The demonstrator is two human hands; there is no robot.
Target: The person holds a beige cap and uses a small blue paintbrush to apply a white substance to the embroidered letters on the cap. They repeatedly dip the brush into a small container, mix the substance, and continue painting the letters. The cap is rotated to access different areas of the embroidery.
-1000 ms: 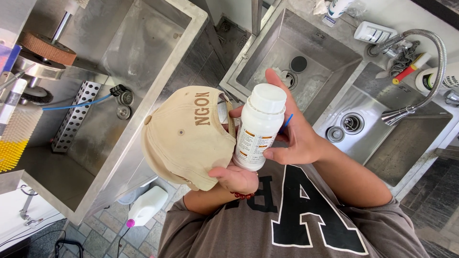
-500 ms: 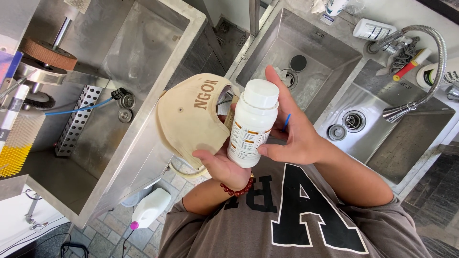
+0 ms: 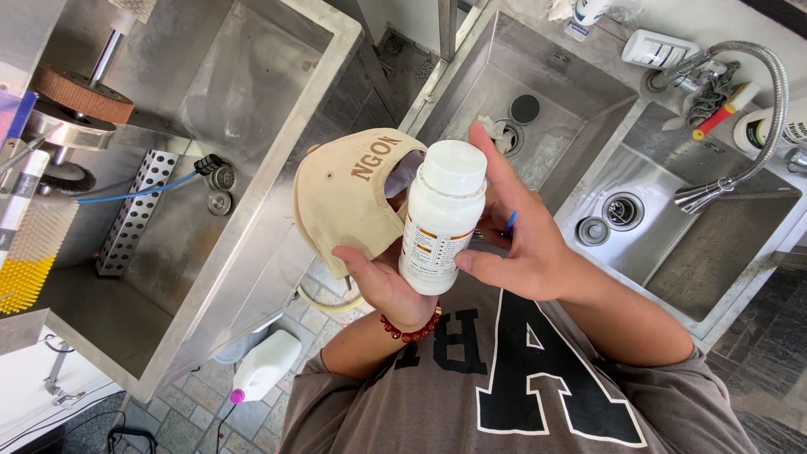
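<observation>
The bottle (image 3: 441, 220), white plastic with a white screw cap and a printed label, was held upright in front of the person's chest, above the gap between the two steel sinks. The left hand (image 3: 382, 282) supported it from below, palm under the base and thumb against the lower label; that hand also pinched the cap (image 3: 349, 193), a beige peaked one, by its rear edge, so the cap hung just left of the bottle and touched it. The left fingers were therefore clenched on both items. A red bead bracelet (image 3: 412, 329) sat on the left wrist.

The right hand (image 3: 525, 252) lay against the bottle's right side. Its index finger (image 3: 492, 160) stood up alongside the lid, its thumb pressed the lower right of the label, and the remaining fingers curled behind (their contact with the bottle could not be seen). The right fingers were thus grasping the bottle, lid still on. A small blue object (image 3: 509, 223) showed between the right fingers; its kind could not be told.

Surroundings: a steel trough (image 3: 252, 126) at left with a perforated bracket (image 3: 134, 210) and a blue hose (image 3: 139, 193); a brush wheel (image 3: 80, 94) and a yellow brush (image 3: 21, 282) at far left. The middle sink (image 3: 572, 118) held crumpled paper near its drain. The right sink (image 3: 723, 244) stood under a flexible tap (image 3: 756, 109). A white jug (image 3: 265, 366) lay on the tiled floor below.
</observation>
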